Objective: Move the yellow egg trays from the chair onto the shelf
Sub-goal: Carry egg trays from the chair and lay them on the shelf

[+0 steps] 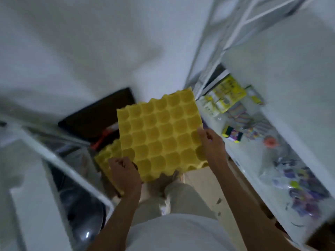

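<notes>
A square yellow egg tray of moulded pulp (159, 134), its matte, slightly fuzzy surface pressed into a grid of rounded cups with scalloped edges, is held up in the air in front of the person, tilted so the cups face the camera. The left hand (124, 175) grips its near left corner with fingers curled tight around the edge. The right hand (211, 146) pinches its right edge, thumb on the front and fingers behind.

Below and to the left, partly covered by the held tray and the left hand, lies a second yellow egg tray (107, 154) of the same dimpled material; what it rests on is too blurred and hidden to make out. Behind it sits a dark flat rectangular panel (97, 116) with something orange-red (101, 140) just in front of it.

To the right stands a white shelf unit (253, 160) with a thin metal frame. Its visible level is crowded with small yellow-and-white printed packets (228, 93), striped pastel sponges (241, 116) and clear plastic bags of purple and yellow items (301, 187), all soft with motion blur. The tray's far right corner is near the shelf frame but apart from it.

The person's pale grey trousers (181, 194) and a light wooden floor (203, 180) show below
</notes>
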{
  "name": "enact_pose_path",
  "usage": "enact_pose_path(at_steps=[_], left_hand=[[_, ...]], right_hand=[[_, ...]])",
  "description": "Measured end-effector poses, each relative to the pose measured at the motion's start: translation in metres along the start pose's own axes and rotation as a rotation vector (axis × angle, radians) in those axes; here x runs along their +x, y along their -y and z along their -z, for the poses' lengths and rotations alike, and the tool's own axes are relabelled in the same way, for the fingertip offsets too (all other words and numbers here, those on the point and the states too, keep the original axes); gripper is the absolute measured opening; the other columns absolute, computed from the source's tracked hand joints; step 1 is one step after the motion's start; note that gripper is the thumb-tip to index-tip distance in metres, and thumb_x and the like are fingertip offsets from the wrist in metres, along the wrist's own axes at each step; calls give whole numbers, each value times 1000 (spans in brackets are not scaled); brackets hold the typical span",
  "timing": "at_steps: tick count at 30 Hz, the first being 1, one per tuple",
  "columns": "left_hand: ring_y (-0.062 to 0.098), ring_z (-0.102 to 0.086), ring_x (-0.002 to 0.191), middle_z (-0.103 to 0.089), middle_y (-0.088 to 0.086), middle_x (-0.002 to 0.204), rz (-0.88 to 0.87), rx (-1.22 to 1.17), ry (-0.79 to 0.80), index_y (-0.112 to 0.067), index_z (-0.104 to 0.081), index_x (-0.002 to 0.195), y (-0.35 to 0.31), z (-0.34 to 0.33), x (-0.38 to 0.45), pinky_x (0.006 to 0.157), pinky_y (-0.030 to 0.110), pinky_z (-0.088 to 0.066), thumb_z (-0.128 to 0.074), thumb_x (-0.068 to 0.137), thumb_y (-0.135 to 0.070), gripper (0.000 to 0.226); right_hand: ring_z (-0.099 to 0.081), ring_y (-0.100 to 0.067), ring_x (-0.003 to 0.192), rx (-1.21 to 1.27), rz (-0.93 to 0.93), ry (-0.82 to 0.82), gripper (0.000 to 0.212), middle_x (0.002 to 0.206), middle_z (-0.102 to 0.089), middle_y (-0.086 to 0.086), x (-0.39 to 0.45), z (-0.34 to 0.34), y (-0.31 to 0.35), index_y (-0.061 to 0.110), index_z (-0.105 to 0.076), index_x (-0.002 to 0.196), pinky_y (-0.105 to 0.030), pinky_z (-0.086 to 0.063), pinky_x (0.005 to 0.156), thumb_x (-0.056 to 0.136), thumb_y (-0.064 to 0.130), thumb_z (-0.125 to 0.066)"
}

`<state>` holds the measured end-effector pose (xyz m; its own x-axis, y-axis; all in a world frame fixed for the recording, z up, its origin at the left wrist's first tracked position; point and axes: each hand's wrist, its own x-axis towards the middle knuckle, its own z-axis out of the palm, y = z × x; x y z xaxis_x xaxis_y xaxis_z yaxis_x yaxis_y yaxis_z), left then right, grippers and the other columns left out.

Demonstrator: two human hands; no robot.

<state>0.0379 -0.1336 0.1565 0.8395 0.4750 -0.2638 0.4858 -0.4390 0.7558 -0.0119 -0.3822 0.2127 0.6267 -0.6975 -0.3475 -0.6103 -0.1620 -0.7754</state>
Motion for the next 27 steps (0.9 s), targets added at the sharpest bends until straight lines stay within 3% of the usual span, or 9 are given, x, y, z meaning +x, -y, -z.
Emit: enact_pose_path(at_steps=[1,4,8,12,15,17,20,23,27], left_hand=[[23,-50,76,-52,-3,83,-59,-34,80,-10,-52,101,-17,-8,-9,69,33,-36,-50,100,-16,6],[25,-54,74,-58,2,85,-235,-109,300,-15,-49,96,-73,-37,-34,65,35,-41,-52,101,-15,6],[9,-57,73,-58,-6,82,-406,-111,493,-19,-49,92,-135,-64,-78,58,27,-40,-54,99,-21,9],[20,-63,73,-62,1,82,-507,-39,640,-30,-46,86,-178,-87,-113,60,42,-52,-55,98,-24,16],[28,-64,73,-62,5,81,-515,17,728,-28,-46,90,-205,-114,-128,62,48,-56,-55,100,-23,14],[27,-65,75,-64,1,83,-482,21,771,-25,-48,97,-222,-134,-134,58,39,-52,-55,99,-22,8],[20,-69,75,-68,-8,83,-514,59,842,-33,-52,102,-256,-171,-138,54,29,-47,-54,95,-29,8],[12,-70,78,-70,-12,88,-579,149,1006,-39,-54,109,-301,-217,-137,58,30,-56,-53,87,-38,22],[5,-69,75,-72,-11,84,-739,236,1108,-31,-66,102,-349,-270,-131,61,25,-55,-58,84,-37,20]], right_hand=[[-50,-13,66,-2,-6,-81,48,71,-55,-9,-5,27,2,6,-59,83,-23,-39,58,101,51,-54],[-54,-16,68,54,-47,-332,36,71,-60,0,-27,100,-1,19,-58,75,-26,-42,62,102,43,-55],[-48,-10,62,222,-198,-540,37,69,-57,-4,-71,163,-19,20,-59,75,-31,-39,59,104,40,-51],[-56,-17,70,379,-288,-689,34,64,-61,13,-91,194,-43,28,-66,75,-33,-44,66,102,43,-52],[-62,-17,77,441,-321,-742,28,71,-69,16,-69,213,-52,32,-72,81,-32,-47,64,100,43,-54],[-59,-18,73,473,-341,-736,33,66,-65,15,-45,223,-53,27,-67,74,-32,-45,63,99,43,-54],[-50,-17,66,527,-360,-726,41,59,-54,13,3,241,-53,22,-54,66,-31,-41,60,98,47,-54],[-50,-20,66,564,-366,-737,42,63,-53,6,60,265,-53,15,-53,72,-31,-43,60,98,47,-54],[-46,-19,65,540,-372,-759,46,66,-51,0,129,292,-53,8,-54,76,-31,-39,57,95,50,-53]])
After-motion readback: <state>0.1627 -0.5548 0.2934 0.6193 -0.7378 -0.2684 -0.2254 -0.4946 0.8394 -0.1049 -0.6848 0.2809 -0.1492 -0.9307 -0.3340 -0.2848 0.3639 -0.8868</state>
